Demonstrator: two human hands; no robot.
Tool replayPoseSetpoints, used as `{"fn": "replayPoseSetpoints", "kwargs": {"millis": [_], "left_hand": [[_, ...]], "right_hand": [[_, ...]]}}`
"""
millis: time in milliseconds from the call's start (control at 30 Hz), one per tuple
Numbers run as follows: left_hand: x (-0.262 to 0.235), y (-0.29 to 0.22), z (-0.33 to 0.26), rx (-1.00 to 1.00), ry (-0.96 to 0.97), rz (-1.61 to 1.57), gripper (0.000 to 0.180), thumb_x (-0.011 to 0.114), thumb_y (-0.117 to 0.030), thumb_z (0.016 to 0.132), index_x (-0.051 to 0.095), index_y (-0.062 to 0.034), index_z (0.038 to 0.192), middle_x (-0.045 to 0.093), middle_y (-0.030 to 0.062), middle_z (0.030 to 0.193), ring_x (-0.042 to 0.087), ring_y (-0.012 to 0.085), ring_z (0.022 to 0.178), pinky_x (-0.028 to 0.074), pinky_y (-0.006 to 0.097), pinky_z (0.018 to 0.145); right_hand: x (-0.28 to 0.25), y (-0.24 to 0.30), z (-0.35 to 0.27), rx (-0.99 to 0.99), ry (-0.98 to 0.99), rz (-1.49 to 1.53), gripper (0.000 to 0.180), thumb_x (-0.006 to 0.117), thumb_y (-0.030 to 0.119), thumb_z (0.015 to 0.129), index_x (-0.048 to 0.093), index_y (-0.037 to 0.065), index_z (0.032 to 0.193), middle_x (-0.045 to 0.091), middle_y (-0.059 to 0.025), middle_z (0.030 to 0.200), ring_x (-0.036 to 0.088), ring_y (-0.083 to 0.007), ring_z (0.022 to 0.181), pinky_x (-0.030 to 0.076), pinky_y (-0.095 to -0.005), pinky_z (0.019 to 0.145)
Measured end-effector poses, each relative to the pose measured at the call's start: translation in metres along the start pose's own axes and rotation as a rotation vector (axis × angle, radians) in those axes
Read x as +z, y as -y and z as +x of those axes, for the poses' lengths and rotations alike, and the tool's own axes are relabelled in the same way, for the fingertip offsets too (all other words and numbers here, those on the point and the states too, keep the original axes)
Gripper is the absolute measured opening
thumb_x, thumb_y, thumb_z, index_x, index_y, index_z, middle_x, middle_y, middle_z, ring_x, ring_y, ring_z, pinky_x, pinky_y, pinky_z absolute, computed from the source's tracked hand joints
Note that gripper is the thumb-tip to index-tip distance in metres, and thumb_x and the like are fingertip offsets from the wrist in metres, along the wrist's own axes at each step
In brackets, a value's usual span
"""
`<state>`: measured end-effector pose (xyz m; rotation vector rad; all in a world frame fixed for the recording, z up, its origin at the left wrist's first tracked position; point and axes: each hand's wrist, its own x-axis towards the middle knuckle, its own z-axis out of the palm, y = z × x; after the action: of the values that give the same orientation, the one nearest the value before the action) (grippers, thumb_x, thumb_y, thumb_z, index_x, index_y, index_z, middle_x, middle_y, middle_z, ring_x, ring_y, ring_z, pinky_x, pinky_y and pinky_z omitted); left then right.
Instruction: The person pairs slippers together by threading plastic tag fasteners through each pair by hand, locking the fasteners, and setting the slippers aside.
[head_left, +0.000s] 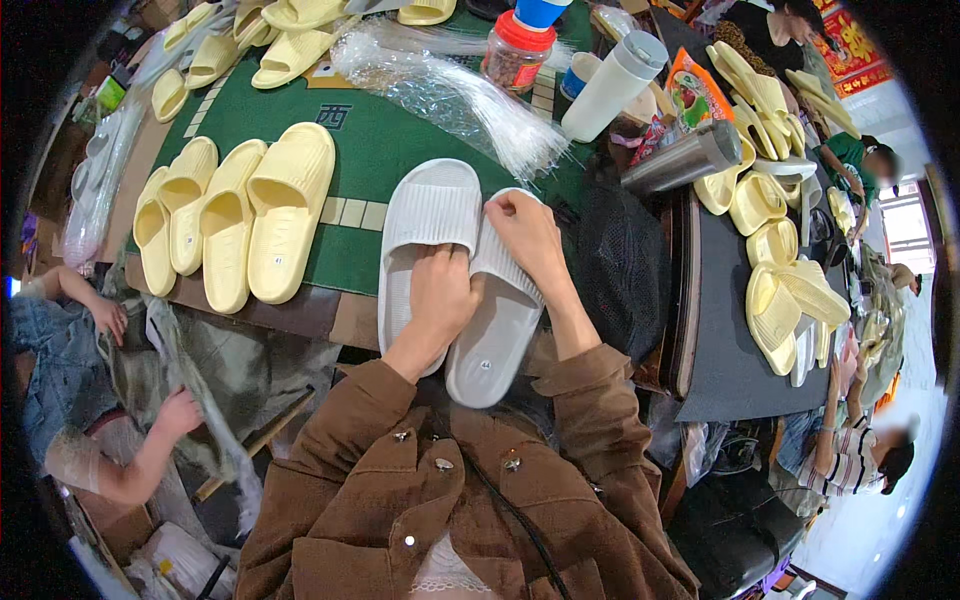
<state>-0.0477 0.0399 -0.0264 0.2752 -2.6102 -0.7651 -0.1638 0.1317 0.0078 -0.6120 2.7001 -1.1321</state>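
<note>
A pair of light grey slide slippers lies side by side at the table's near edge, toes pointing away from me. My left hand [445, 292] reaches into the left grey slipper [432, 205], its fingertips hidden under the strap. On the strap of the right grey slipper [490, 345], my right hand [527, 232] is closed in a pinch near the inner edge. Whatever lies between those fingertips is too small to make out. Beyond the slippers, a bundle of thin clear-white plastic ties [520, 140] spills from a transparent bag [400, 65].
Pale yellow slippers [290, 215] stand in a row on the green mat [360, 160] to the left. A white bottle [615, 85], steel tumbler [685, 158] and red-lidded jar [515, 55] stand at back right. More yellow slippers [775, 310] cover the right table. Co-workers sit both sides.
</note>
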Motion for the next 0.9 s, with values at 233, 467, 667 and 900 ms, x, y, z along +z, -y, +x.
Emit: {"fn": "replayPoseSetpoints", "kwargs": {"millis": [233, 467, 667, 900], "left_hand": [[0.002, -0.001, 0.0, -0.054, 0.007, -0.002, 0.026, 0.066, -0.015, 0.068, 0.059, 0.0043, 0.084, 0.059, 0.0233, 0.086, 0.059, 0.0407, 0.079, 0.047, 0.049, 0.07], [-0.004, 0.003, 0.003, -0.108, 0.139, -0.054, 0.031, 0.064, -0.017, 0.07, 0.058, 0.0053, 0.091, 0.06, 0.0246, 0.087, 0.059, 0.042, 0.08, 0.047, 0.049, 0.073], [-0.008, 0.002, 0.007, -0.089, 0.202, -0.038, 0.036, 0.066, -0.021, 0.07, 0.058, 0.0066, 0.092, 0.061, 0.0253, 0.089, 0.06, 0.0419, 0.082, 0.048, 0.049, 0.074], [-0.017, 0.006, 0.013, -0.05, 0.308, -0.038, 0.043, 0.066, -0.03, 0.072, 0.06, 0.006, 0.095, 0.062, 0.0261, 0.096, 0.061, 0.0414, 0.085, 0.05, 0.047, 0.076]], "right_hand": [[0.002, -0.005, 0.007, 0.024, 0.017, 0.146, 0.022, 0.063, 0.022, 0.081, 0.067, 0.002, 0.088, 0.068, -0.0153, 0.083, 0.066, -0.0288, 0.078, 0.051, -0.0355, 0.069], [0.002, 0.009, 0.024, -0.028, 0.035, 0.514, 0.014, 0.06, 0.012, 0.087, 0.064, -0.001, 0.088, 0.066, -0.0053, 0.074, 0.062, -0.0091, 0.066, 0.046, -0.0214, 0.059], [0.005, 0.002, 0.048, 0.075, 0.245, 0.415, 0.019, 0.062, 0.016, 0.086, 0.067, -0.002, 0.091, 0.064, -0.003, 0.072, 0.056, -0.0069, 0.061, 0.046, -0.0219, 0.057], [0.01, 0.0, 0.055, 0.04, 0.365, 0.404, 0.025, 0.064, 0.022, 0.085, 0.07, -0.002, 0.092, 0.063, -0.0025, 0.071, 0.053, -0.0071, 0.061, 0.043, -0.0223, 0.055]]}}
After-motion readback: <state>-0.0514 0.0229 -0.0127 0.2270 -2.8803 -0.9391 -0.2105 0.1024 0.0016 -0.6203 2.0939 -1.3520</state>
